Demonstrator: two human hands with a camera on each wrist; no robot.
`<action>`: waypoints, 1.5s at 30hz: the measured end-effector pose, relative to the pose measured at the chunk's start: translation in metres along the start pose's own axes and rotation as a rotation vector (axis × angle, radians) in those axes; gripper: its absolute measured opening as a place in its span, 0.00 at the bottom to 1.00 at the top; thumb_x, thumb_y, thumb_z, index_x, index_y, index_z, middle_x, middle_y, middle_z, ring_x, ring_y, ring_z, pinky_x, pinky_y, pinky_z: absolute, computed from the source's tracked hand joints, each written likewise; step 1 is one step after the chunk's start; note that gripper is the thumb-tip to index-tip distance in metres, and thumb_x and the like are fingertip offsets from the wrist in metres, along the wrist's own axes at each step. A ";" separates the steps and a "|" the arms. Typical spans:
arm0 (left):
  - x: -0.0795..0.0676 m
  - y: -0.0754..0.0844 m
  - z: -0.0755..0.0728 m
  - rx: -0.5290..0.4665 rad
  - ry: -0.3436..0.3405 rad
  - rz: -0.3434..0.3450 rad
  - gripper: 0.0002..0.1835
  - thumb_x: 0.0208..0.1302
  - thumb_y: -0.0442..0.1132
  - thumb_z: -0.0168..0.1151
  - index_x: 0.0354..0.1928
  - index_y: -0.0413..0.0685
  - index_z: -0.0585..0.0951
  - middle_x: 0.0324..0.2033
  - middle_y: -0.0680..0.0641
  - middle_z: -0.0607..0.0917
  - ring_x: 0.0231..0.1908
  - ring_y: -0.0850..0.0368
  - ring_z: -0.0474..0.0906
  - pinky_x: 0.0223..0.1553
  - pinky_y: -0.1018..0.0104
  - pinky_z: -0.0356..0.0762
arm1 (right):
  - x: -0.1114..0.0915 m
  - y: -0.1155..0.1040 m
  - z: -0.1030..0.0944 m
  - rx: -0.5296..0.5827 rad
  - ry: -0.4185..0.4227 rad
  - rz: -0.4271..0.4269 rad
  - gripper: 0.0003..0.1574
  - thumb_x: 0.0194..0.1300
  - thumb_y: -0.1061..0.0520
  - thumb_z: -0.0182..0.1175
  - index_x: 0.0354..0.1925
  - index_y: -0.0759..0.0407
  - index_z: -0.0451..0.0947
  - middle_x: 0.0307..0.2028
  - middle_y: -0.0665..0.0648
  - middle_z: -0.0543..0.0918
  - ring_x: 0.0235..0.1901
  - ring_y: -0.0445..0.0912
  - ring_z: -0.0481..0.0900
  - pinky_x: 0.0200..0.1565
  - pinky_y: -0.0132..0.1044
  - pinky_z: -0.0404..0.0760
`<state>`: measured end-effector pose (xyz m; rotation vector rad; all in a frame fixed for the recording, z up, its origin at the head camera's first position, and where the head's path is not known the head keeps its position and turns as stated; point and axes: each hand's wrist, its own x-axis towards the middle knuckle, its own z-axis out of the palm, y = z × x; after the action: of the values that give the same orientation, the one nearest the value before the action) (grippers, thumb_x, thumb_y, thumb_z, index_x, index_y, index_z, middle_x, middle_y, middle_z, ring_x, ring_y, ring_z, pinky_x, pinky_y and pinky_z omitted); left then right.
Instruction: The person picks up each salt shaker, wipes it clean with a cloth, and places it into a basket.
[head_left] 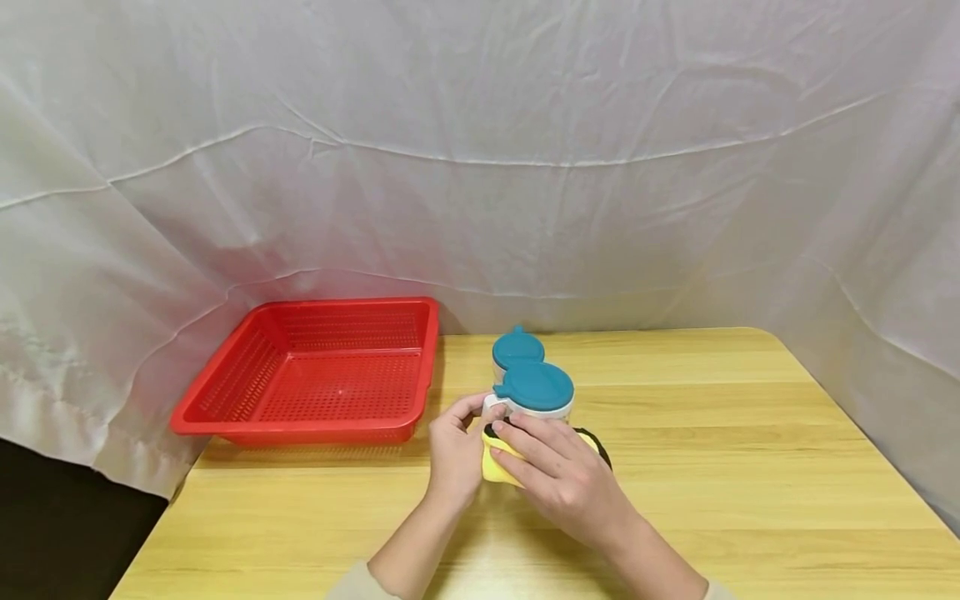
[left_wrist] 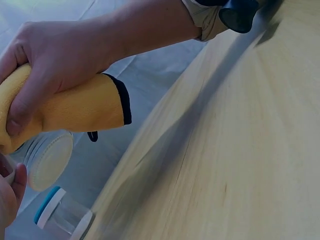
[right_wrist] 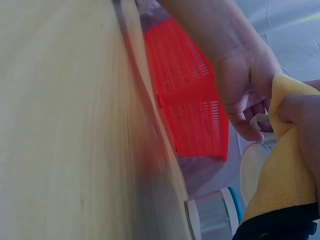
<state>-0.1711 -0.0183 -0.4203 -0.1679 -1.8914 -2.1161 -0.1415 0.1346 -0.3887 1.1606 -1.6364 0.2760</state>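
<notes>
My left hand [head_left: 453, 454] grips the white handle of a jar with a teal lid [head_left: 536, 386]. In the left wrist view the pale round base of this jar [left_wrist: 50, 162] shows, raised off the table. A yellow cloth with black edging [head_left: 495, 470] is bunched in my right hand [head_left: 566, 479], against the handle side of the jar. The cloth [right_wrist: 285, 177] hides much of the jar in the right wrist view. Just behind stands a second clear jar [left_wrist: 65, 216] with a teal lid [head_left: 517, 347], upright on the table.
A red perforated plastic basket [head_left: 427, 367] sits at the left of the wooden table [head_left: 720, 467]. Pale fabric [head_left: 525, 208] hangs behind the table and along its sides.
</notes>
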 end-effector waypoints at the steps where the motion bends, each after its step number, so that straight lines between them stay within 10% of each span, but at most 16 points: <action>1: 0.000 0.000 0.000 -0.003 -0.002 0.002 0.08 0.58 0.34 0.71 0.40 0.43 0.87 0.30 0.42 0.85 0.35 0.57 0.81 0.31 0.72 0.83 | 0.000 0.000 0.000 -0.003 -0.003 0.004 0.16 0.74 0.62 0.51 0.41 0.60 0.86 0.48 0.61 0.86 0.47 0.56 0.85 0.47 0.44 0.84; 45: 0.012 0.009 -0.011 -0.254 -0.052 -0.095 0.13 0.67 0.32 0.62 0.47 0.28 0.79 0.32 0.49 0.83 0.30 0.59 0.77 0.30 0.71 0.81 | 0.004 0.003 -0.010 -0.033 -0.032 0.024 0.18 0.76 0.61 0.49 0.39 0.56 0.87 0.47 0.56 0.87 0.47 0.52 0.84 0.45 0.45 0.81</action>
<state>-0.1787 -0.0314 -0.4095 -0.1920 -1.6817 -2.4344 -0.1382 0.1404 -0.3799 1.1266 -1.6772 0.2461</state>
